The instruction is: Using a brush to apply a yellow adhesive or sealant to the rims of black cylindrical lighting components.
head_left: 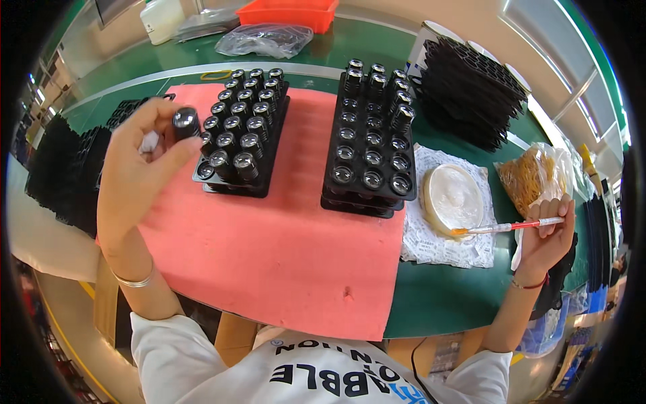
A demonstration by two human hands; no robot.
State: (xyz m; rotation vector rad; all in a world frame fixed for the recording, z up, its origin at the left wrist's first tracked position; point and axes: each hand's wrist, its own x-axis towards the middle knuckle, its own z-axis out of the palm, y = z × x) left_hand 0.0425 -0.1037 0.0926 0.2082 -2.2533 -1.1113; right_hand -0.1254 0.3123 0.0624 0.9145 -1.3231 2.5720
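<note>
My left hand (131, 172) is closed on a black, glossy-domed cylinder (186, 125), held at the near left corner of the left black tray (259, 190). A bit of white material (149, 141) shows among its fingers. Several similar cylinders (246, 165) stand upright in that tray. In my right hand (548, 248) is a thin paintbrush (505, 227) with a red and clear handle. Its orange-brown bristles lie at the near rim of a round, shallow dish (431, 210) with whitish contents. The right black tray (367, 200) holds clear lens-like domes in front and taller cylinders behind.
Both trays stand on a pink mat (289, 269) over a green table (437, 303). Black honeycomb trays are stacked at the back right (464, 94) and far left (57, 175). A bag of rubber bands (535, 176) lies beyond the dish. An orange bin (289, 13) stands behind.
</note>
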